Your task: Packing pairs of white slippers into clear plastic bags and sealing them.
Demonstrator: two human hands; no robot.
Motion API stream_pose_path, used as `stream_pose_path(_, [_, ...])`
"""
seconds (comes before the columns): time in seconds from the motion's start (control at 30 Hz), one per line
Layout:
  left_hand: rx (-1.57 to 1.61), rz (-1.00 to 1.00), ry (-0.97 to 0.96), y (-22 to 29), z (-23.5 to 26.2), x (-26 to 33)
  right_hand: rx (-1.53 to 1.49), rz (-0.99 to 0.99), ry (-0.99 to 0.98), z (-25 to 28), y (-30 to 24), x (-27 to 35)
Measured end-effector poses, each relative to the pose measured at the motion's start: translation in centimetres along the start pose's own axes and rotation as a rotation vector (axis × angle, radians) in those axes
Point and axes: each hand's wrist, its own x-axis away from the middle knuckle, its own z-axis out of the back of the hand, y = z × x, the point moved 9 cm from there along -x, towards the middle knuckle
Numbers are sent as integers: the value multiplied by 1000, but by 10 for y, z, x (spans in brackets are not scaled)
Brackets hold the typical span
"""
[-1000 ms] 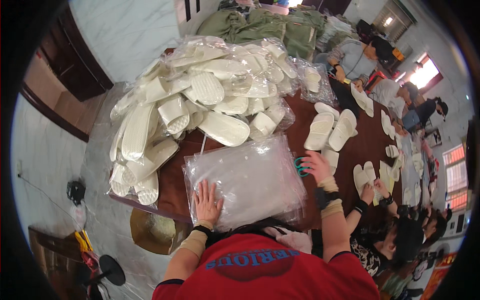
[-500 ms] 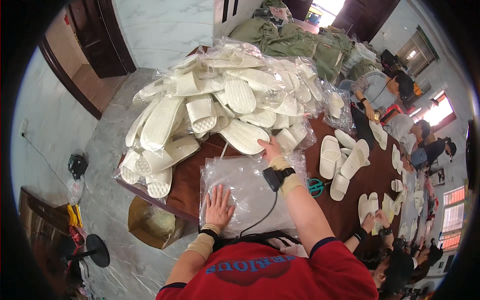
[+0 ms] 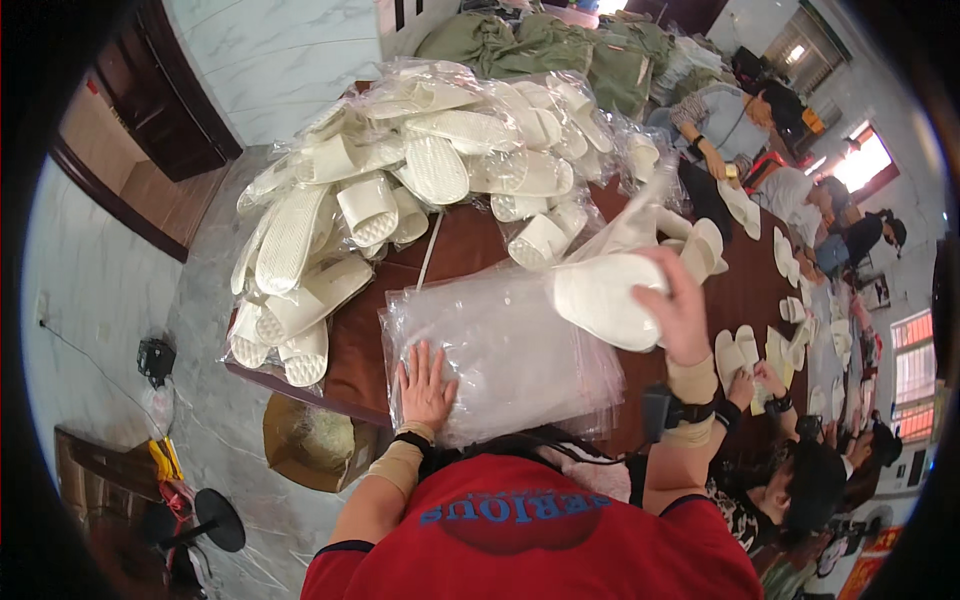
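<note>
My left hand [image 3: 427, 388] lies flat, fingers spread, on a stack of clear plastic bags [image 3: 500, 340] near the table's front edge. Over the right end of that stack my right hand [image 3: 680, 310] grips a white slipper [image 3: 605, 300] by its edge, with the smooth sole side up. A blurred pale shape reaches up and away from the held slipper; whether this is a second slipper or a bag, I cannot tell. Beyond the stack rises a heap of white slippers in clear bags [image 3: 435, 170].
Loose white slippers [image 3: 705, 245] lie right of the heap on the brown-covered table [image 3: 470, 240]. A cardboard box [image 3: 300, 445] stands on the floor at left. Co-workers along the right handle slippers; one hand [image 3: 740, 388] is near my right arm. Green sacks [image 3: 540, 50] are piled behind.
My right hand has drawn a slipper off the heap's near edge and carried it right, over the bags. The bag stack's right side has shifted askew. My left hand stays flat.
</note>
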Motion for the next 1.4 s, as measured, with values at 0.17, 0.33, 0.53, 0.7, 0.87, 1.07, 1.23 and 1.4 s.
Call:
stream_pose_path(0.17, [-6,1,-26,3,-2,1,516,-1,-596,-141,6,60])
stream_pose_path(0.33, [-78,-38,-30,-10,-23,8,-9,-327,-340,-125,104,46])
stream_pose_path(0.53, [-90,-28,-47,-10,-21,10,337,-426,-102,-40,245,37])
stream_pose_path(0.7, [-76,-20,-37,-11,-20,9,887,-330,-206,-51,293,61])
stream_pose_path(0.87, [-62,-25,-38,-13,-24,3,782,-344,315,-15,265,64])
stream_pose_path(1.07, [-79,33,-44,-20,-11,10,927,-199,-429,-80,247,55])
stream_pose_path(1.23, [-266,-37,-107,-16,-28,17,715,-550,-581,-71,264,68])
stream_pose_path(1.4, [-74,-14,-52,-14,-22,14,1133,-63,-432,-87,254,67])
